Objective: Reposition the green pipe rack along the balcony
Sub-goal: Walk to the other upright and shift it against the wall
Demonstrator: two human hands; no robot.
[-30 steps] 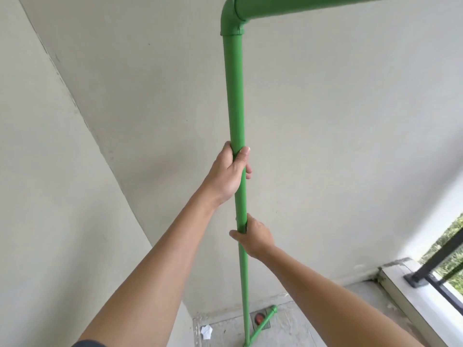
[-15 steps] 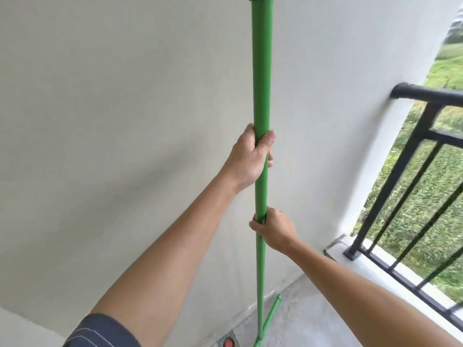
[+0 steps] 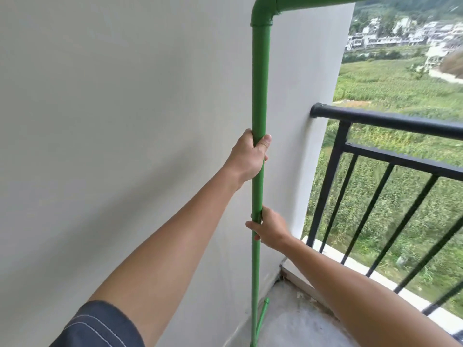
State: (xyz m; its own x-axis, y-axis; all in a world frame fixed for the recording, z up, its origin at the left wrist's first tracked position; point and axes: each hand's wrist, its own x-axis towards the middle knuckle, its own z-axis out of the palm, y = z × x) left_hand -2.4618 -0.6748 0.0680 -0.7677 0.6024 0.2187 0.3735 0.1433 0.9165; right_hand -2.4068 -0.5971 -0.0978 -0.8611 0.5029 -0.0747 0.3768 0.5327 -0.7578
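Note:
The green pipe rack (image 3: 259, 78) shows as one upright post with an elbow at the top and a crossbar running off to the upper right. Its foot bar lies on the concrete floor close to the wall. My left hand (image 3: 248, 156) is wrapped around the post at mid height. My right hand (image 3: 269, 227) grips the same post lower down. The post stands close beside the white wall (image 3: 125, 121).
A black metal railing (image 3: 390, 121) runs along the right side above a white ledge (image 3: 325, 256). The grey concrete floor (image 3: 295, 324) lies between the wall and the ledge. Fields and buildings lie beyond the railing.
The view has swung right and up: the railing now fills the right side and the rack's top elbow is in sight again. Both hands keep the same hold on the post.

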